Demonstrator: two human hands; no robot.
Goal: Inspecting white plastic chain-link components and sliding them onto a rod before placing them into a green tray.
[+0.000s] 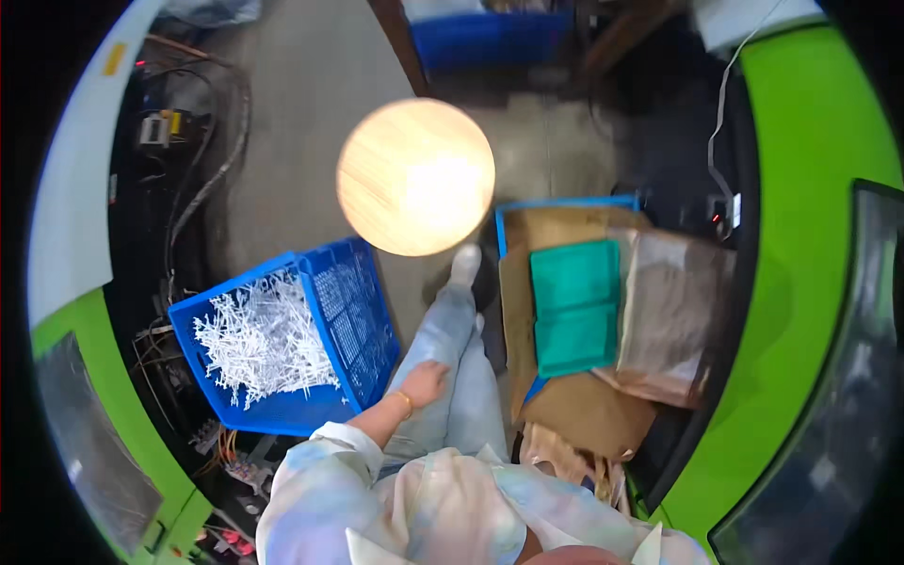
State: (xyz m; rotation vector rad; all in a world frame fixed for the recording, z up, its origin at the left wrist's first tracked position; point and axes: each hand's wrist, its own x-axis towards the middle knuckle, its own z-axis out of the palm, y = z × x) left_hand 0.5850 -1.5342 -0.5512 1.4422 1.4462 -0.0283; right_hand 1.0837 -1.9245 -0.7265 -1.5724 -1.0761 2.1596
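My left hand (pixel 426 383) hangs over my thigh, its fingers curled in, with nothing visible in it. A yellow band circles the wrist. To its left stands a blue plastic crate (pixel 303 311) with lattice sides, holding a heap of small white branched plastic parts (pixel 254 339). My right hand is out of view; only a bit of skin shows at the lower edge. On the right, a blue-rimmed container (pixel 565 202) lined with brown cardboard has a green tray (pixel 576 306) on top. Beside the tray lies a brown, plastic-wrapped package (pixel 670 306).
A round wooden stool top (pixel 414 177), bright with glare, stands ahead of my feet. Green and black machines (pixel 810 141) flank both sides, with loose cables (pixel 221 174) at the left. A blue bin (pixel 494 40) sits under a wooden-legged table at the far end.
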